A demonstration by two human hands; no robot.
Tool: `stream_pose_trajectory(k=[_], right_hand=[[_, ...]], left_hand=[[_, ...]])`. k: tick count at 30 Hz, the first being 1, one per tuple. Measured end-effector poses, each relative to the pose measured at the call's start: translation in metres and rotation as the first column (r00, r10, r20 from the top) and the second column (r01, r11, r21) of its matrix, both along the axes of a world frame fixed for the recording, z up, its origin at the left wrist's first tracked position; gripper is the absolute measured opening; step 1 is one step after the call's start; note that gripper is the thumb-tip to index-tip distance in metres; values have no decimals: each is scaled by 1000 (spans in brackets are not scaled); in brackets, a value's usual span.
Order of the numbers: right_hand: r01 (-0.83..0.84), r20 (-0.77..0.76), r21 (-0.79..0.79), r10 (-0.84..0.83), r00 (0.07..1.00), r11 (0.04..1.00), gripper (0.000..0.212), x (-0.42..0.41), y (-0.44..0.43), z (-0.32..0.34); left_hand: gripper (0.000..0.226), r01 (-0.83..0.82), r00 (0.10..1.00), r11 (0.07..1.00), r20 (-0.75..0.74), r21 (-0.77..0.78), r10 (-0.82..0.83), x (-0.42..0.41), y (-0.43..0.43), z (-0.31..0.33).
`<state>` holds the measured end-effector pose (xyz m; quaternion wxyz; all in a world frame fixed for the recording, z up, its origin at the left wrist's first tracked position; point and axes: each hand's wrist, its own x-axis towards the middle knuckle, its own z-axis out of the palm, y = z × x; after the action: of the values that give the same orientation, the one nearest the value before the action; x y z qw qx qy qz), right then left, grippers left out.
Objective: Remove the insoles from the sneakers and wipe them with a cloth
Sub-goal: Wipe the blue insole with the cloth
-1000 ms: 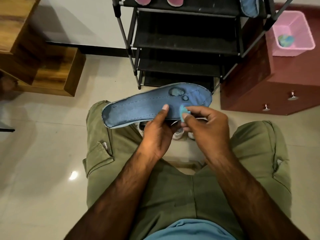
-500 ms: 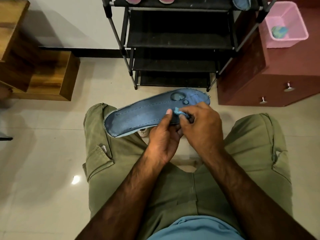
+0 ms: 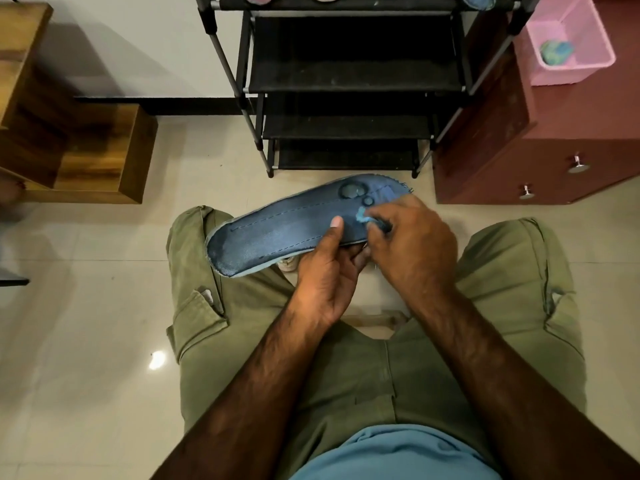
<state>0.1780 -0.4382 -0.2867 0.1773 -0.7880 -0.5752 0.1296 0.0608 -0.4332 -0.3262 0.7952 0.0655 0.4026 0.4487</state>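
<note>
Head view: left hand [image 3: 329, 271] grips the blue insole [image 3: 294, 226] with thumb on top; right hand [image 3: 412, 244] pinches a small cloth [image 3: 362, 214] against it.

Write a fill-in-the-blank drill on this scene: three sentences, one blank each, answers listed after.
1. The left hand holds the ____ insole by its edge.
2. The right hand presses a small cloth onto the ____.
3. The basket on the dark red cabinet is ____.

Missing words: blue; insole; pink.
</note>
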Motion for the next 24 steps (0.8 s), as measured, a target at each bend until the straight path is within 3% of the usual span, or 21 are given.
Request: stream_pose_trajectory(k=[3,7,12,16,20,24], right_hand=[[-95,-18,-17,95,995,995,23,-4,-5,-2],[45,7,-11,-45,999,999,24,10,5,-1],[-160,11,-14,160,987,987,24,-3,-7,-3],[-13,-5,-5,13,1000,1000,26,13,1,-2],[-111,-108,105,123,987,988,22,0,-15,-6],[57,-323,202,12,946,978,21,5,-9,-8]], left_hand=[[42,12,999,1000,-30,-21,-13,-2,0,0],[41,-39,999,999,14,-26,39,-1,2,3],[32,1,999,999,-33,-39,-2,-4,1,5],[40,-65,997,997,32,-39,66,-2,3,5],[33,-44,999,998,-14,-38,44,-4,3,3],[33,-63,996,998,-60,1,63,-2,4,0]])
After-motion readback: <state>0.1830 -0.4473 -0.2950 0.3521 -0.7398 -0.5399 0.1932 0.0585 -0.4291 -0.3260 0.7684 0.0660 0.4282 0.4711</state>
